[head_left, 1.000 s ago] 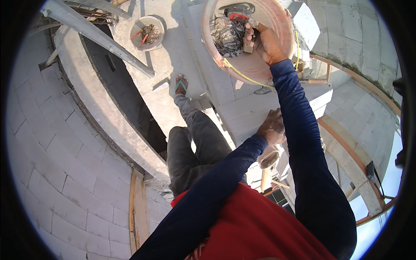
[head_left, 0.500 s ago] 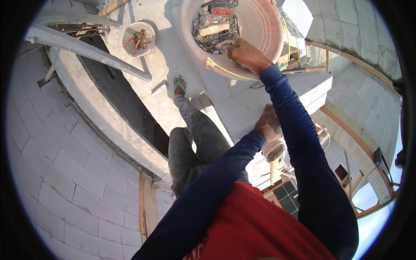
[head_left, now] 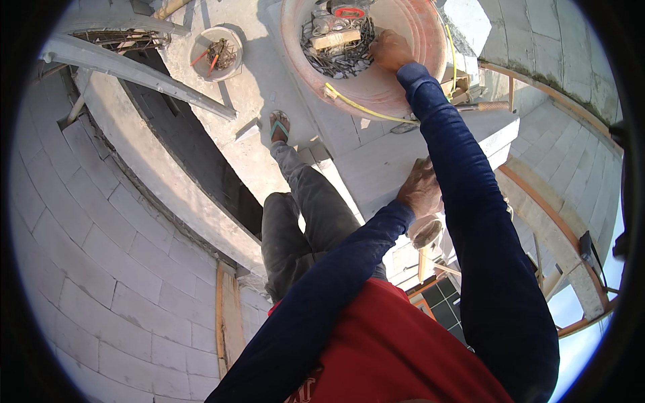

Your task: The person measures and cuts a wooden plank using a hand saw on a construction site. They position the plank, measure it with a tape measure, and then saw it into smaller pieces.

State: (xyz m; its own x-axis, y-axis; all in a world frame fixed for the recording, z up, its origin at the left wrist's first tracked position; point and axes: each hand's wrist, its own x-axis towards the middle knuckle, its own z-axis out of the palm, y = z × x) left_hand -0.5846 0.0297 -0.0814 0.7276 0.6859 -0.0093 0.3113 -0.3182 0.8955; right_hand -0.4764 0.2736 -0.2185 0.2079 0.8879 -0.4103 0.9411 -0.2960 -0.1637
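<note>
My right hand [head_left: 392, 50] is inside a large round reddish tub [head_left: 408, 84], just right of a heap of nails [head_left: 346, 62]. Its fingers are curled and closed, and what they hold, if anything, is hidden. A short wooden block [head_left: 335, 38] and a dark tool with a red ring [head_left: 349, 13] lie on the nails. Lower down, my left hand [head_left: 422, 190] is at the near edge of a pale block ledge [head_left: 376, 161], partly behind the right sleeve. Its fingertips do not show. A yellow strap [head_left: 356, 111] hangs over the tub's rim.
A small bucket [head_left: 216, 54] with red-handled tools stands on the concrete floor at upper left. A metal beam [head_left: 141, 75] crosses above a dark gap [head_left: 181, 141]. A tool with a brown handle [head_left: 494, 106] lies right of the tub. Block walls [head_left: 127, 269] surround the area.
My right hand has moved up and right, off the near edge of the nail heap toward the tub's right side. My left hand stays near the ledge, shifted slightly.
</note>
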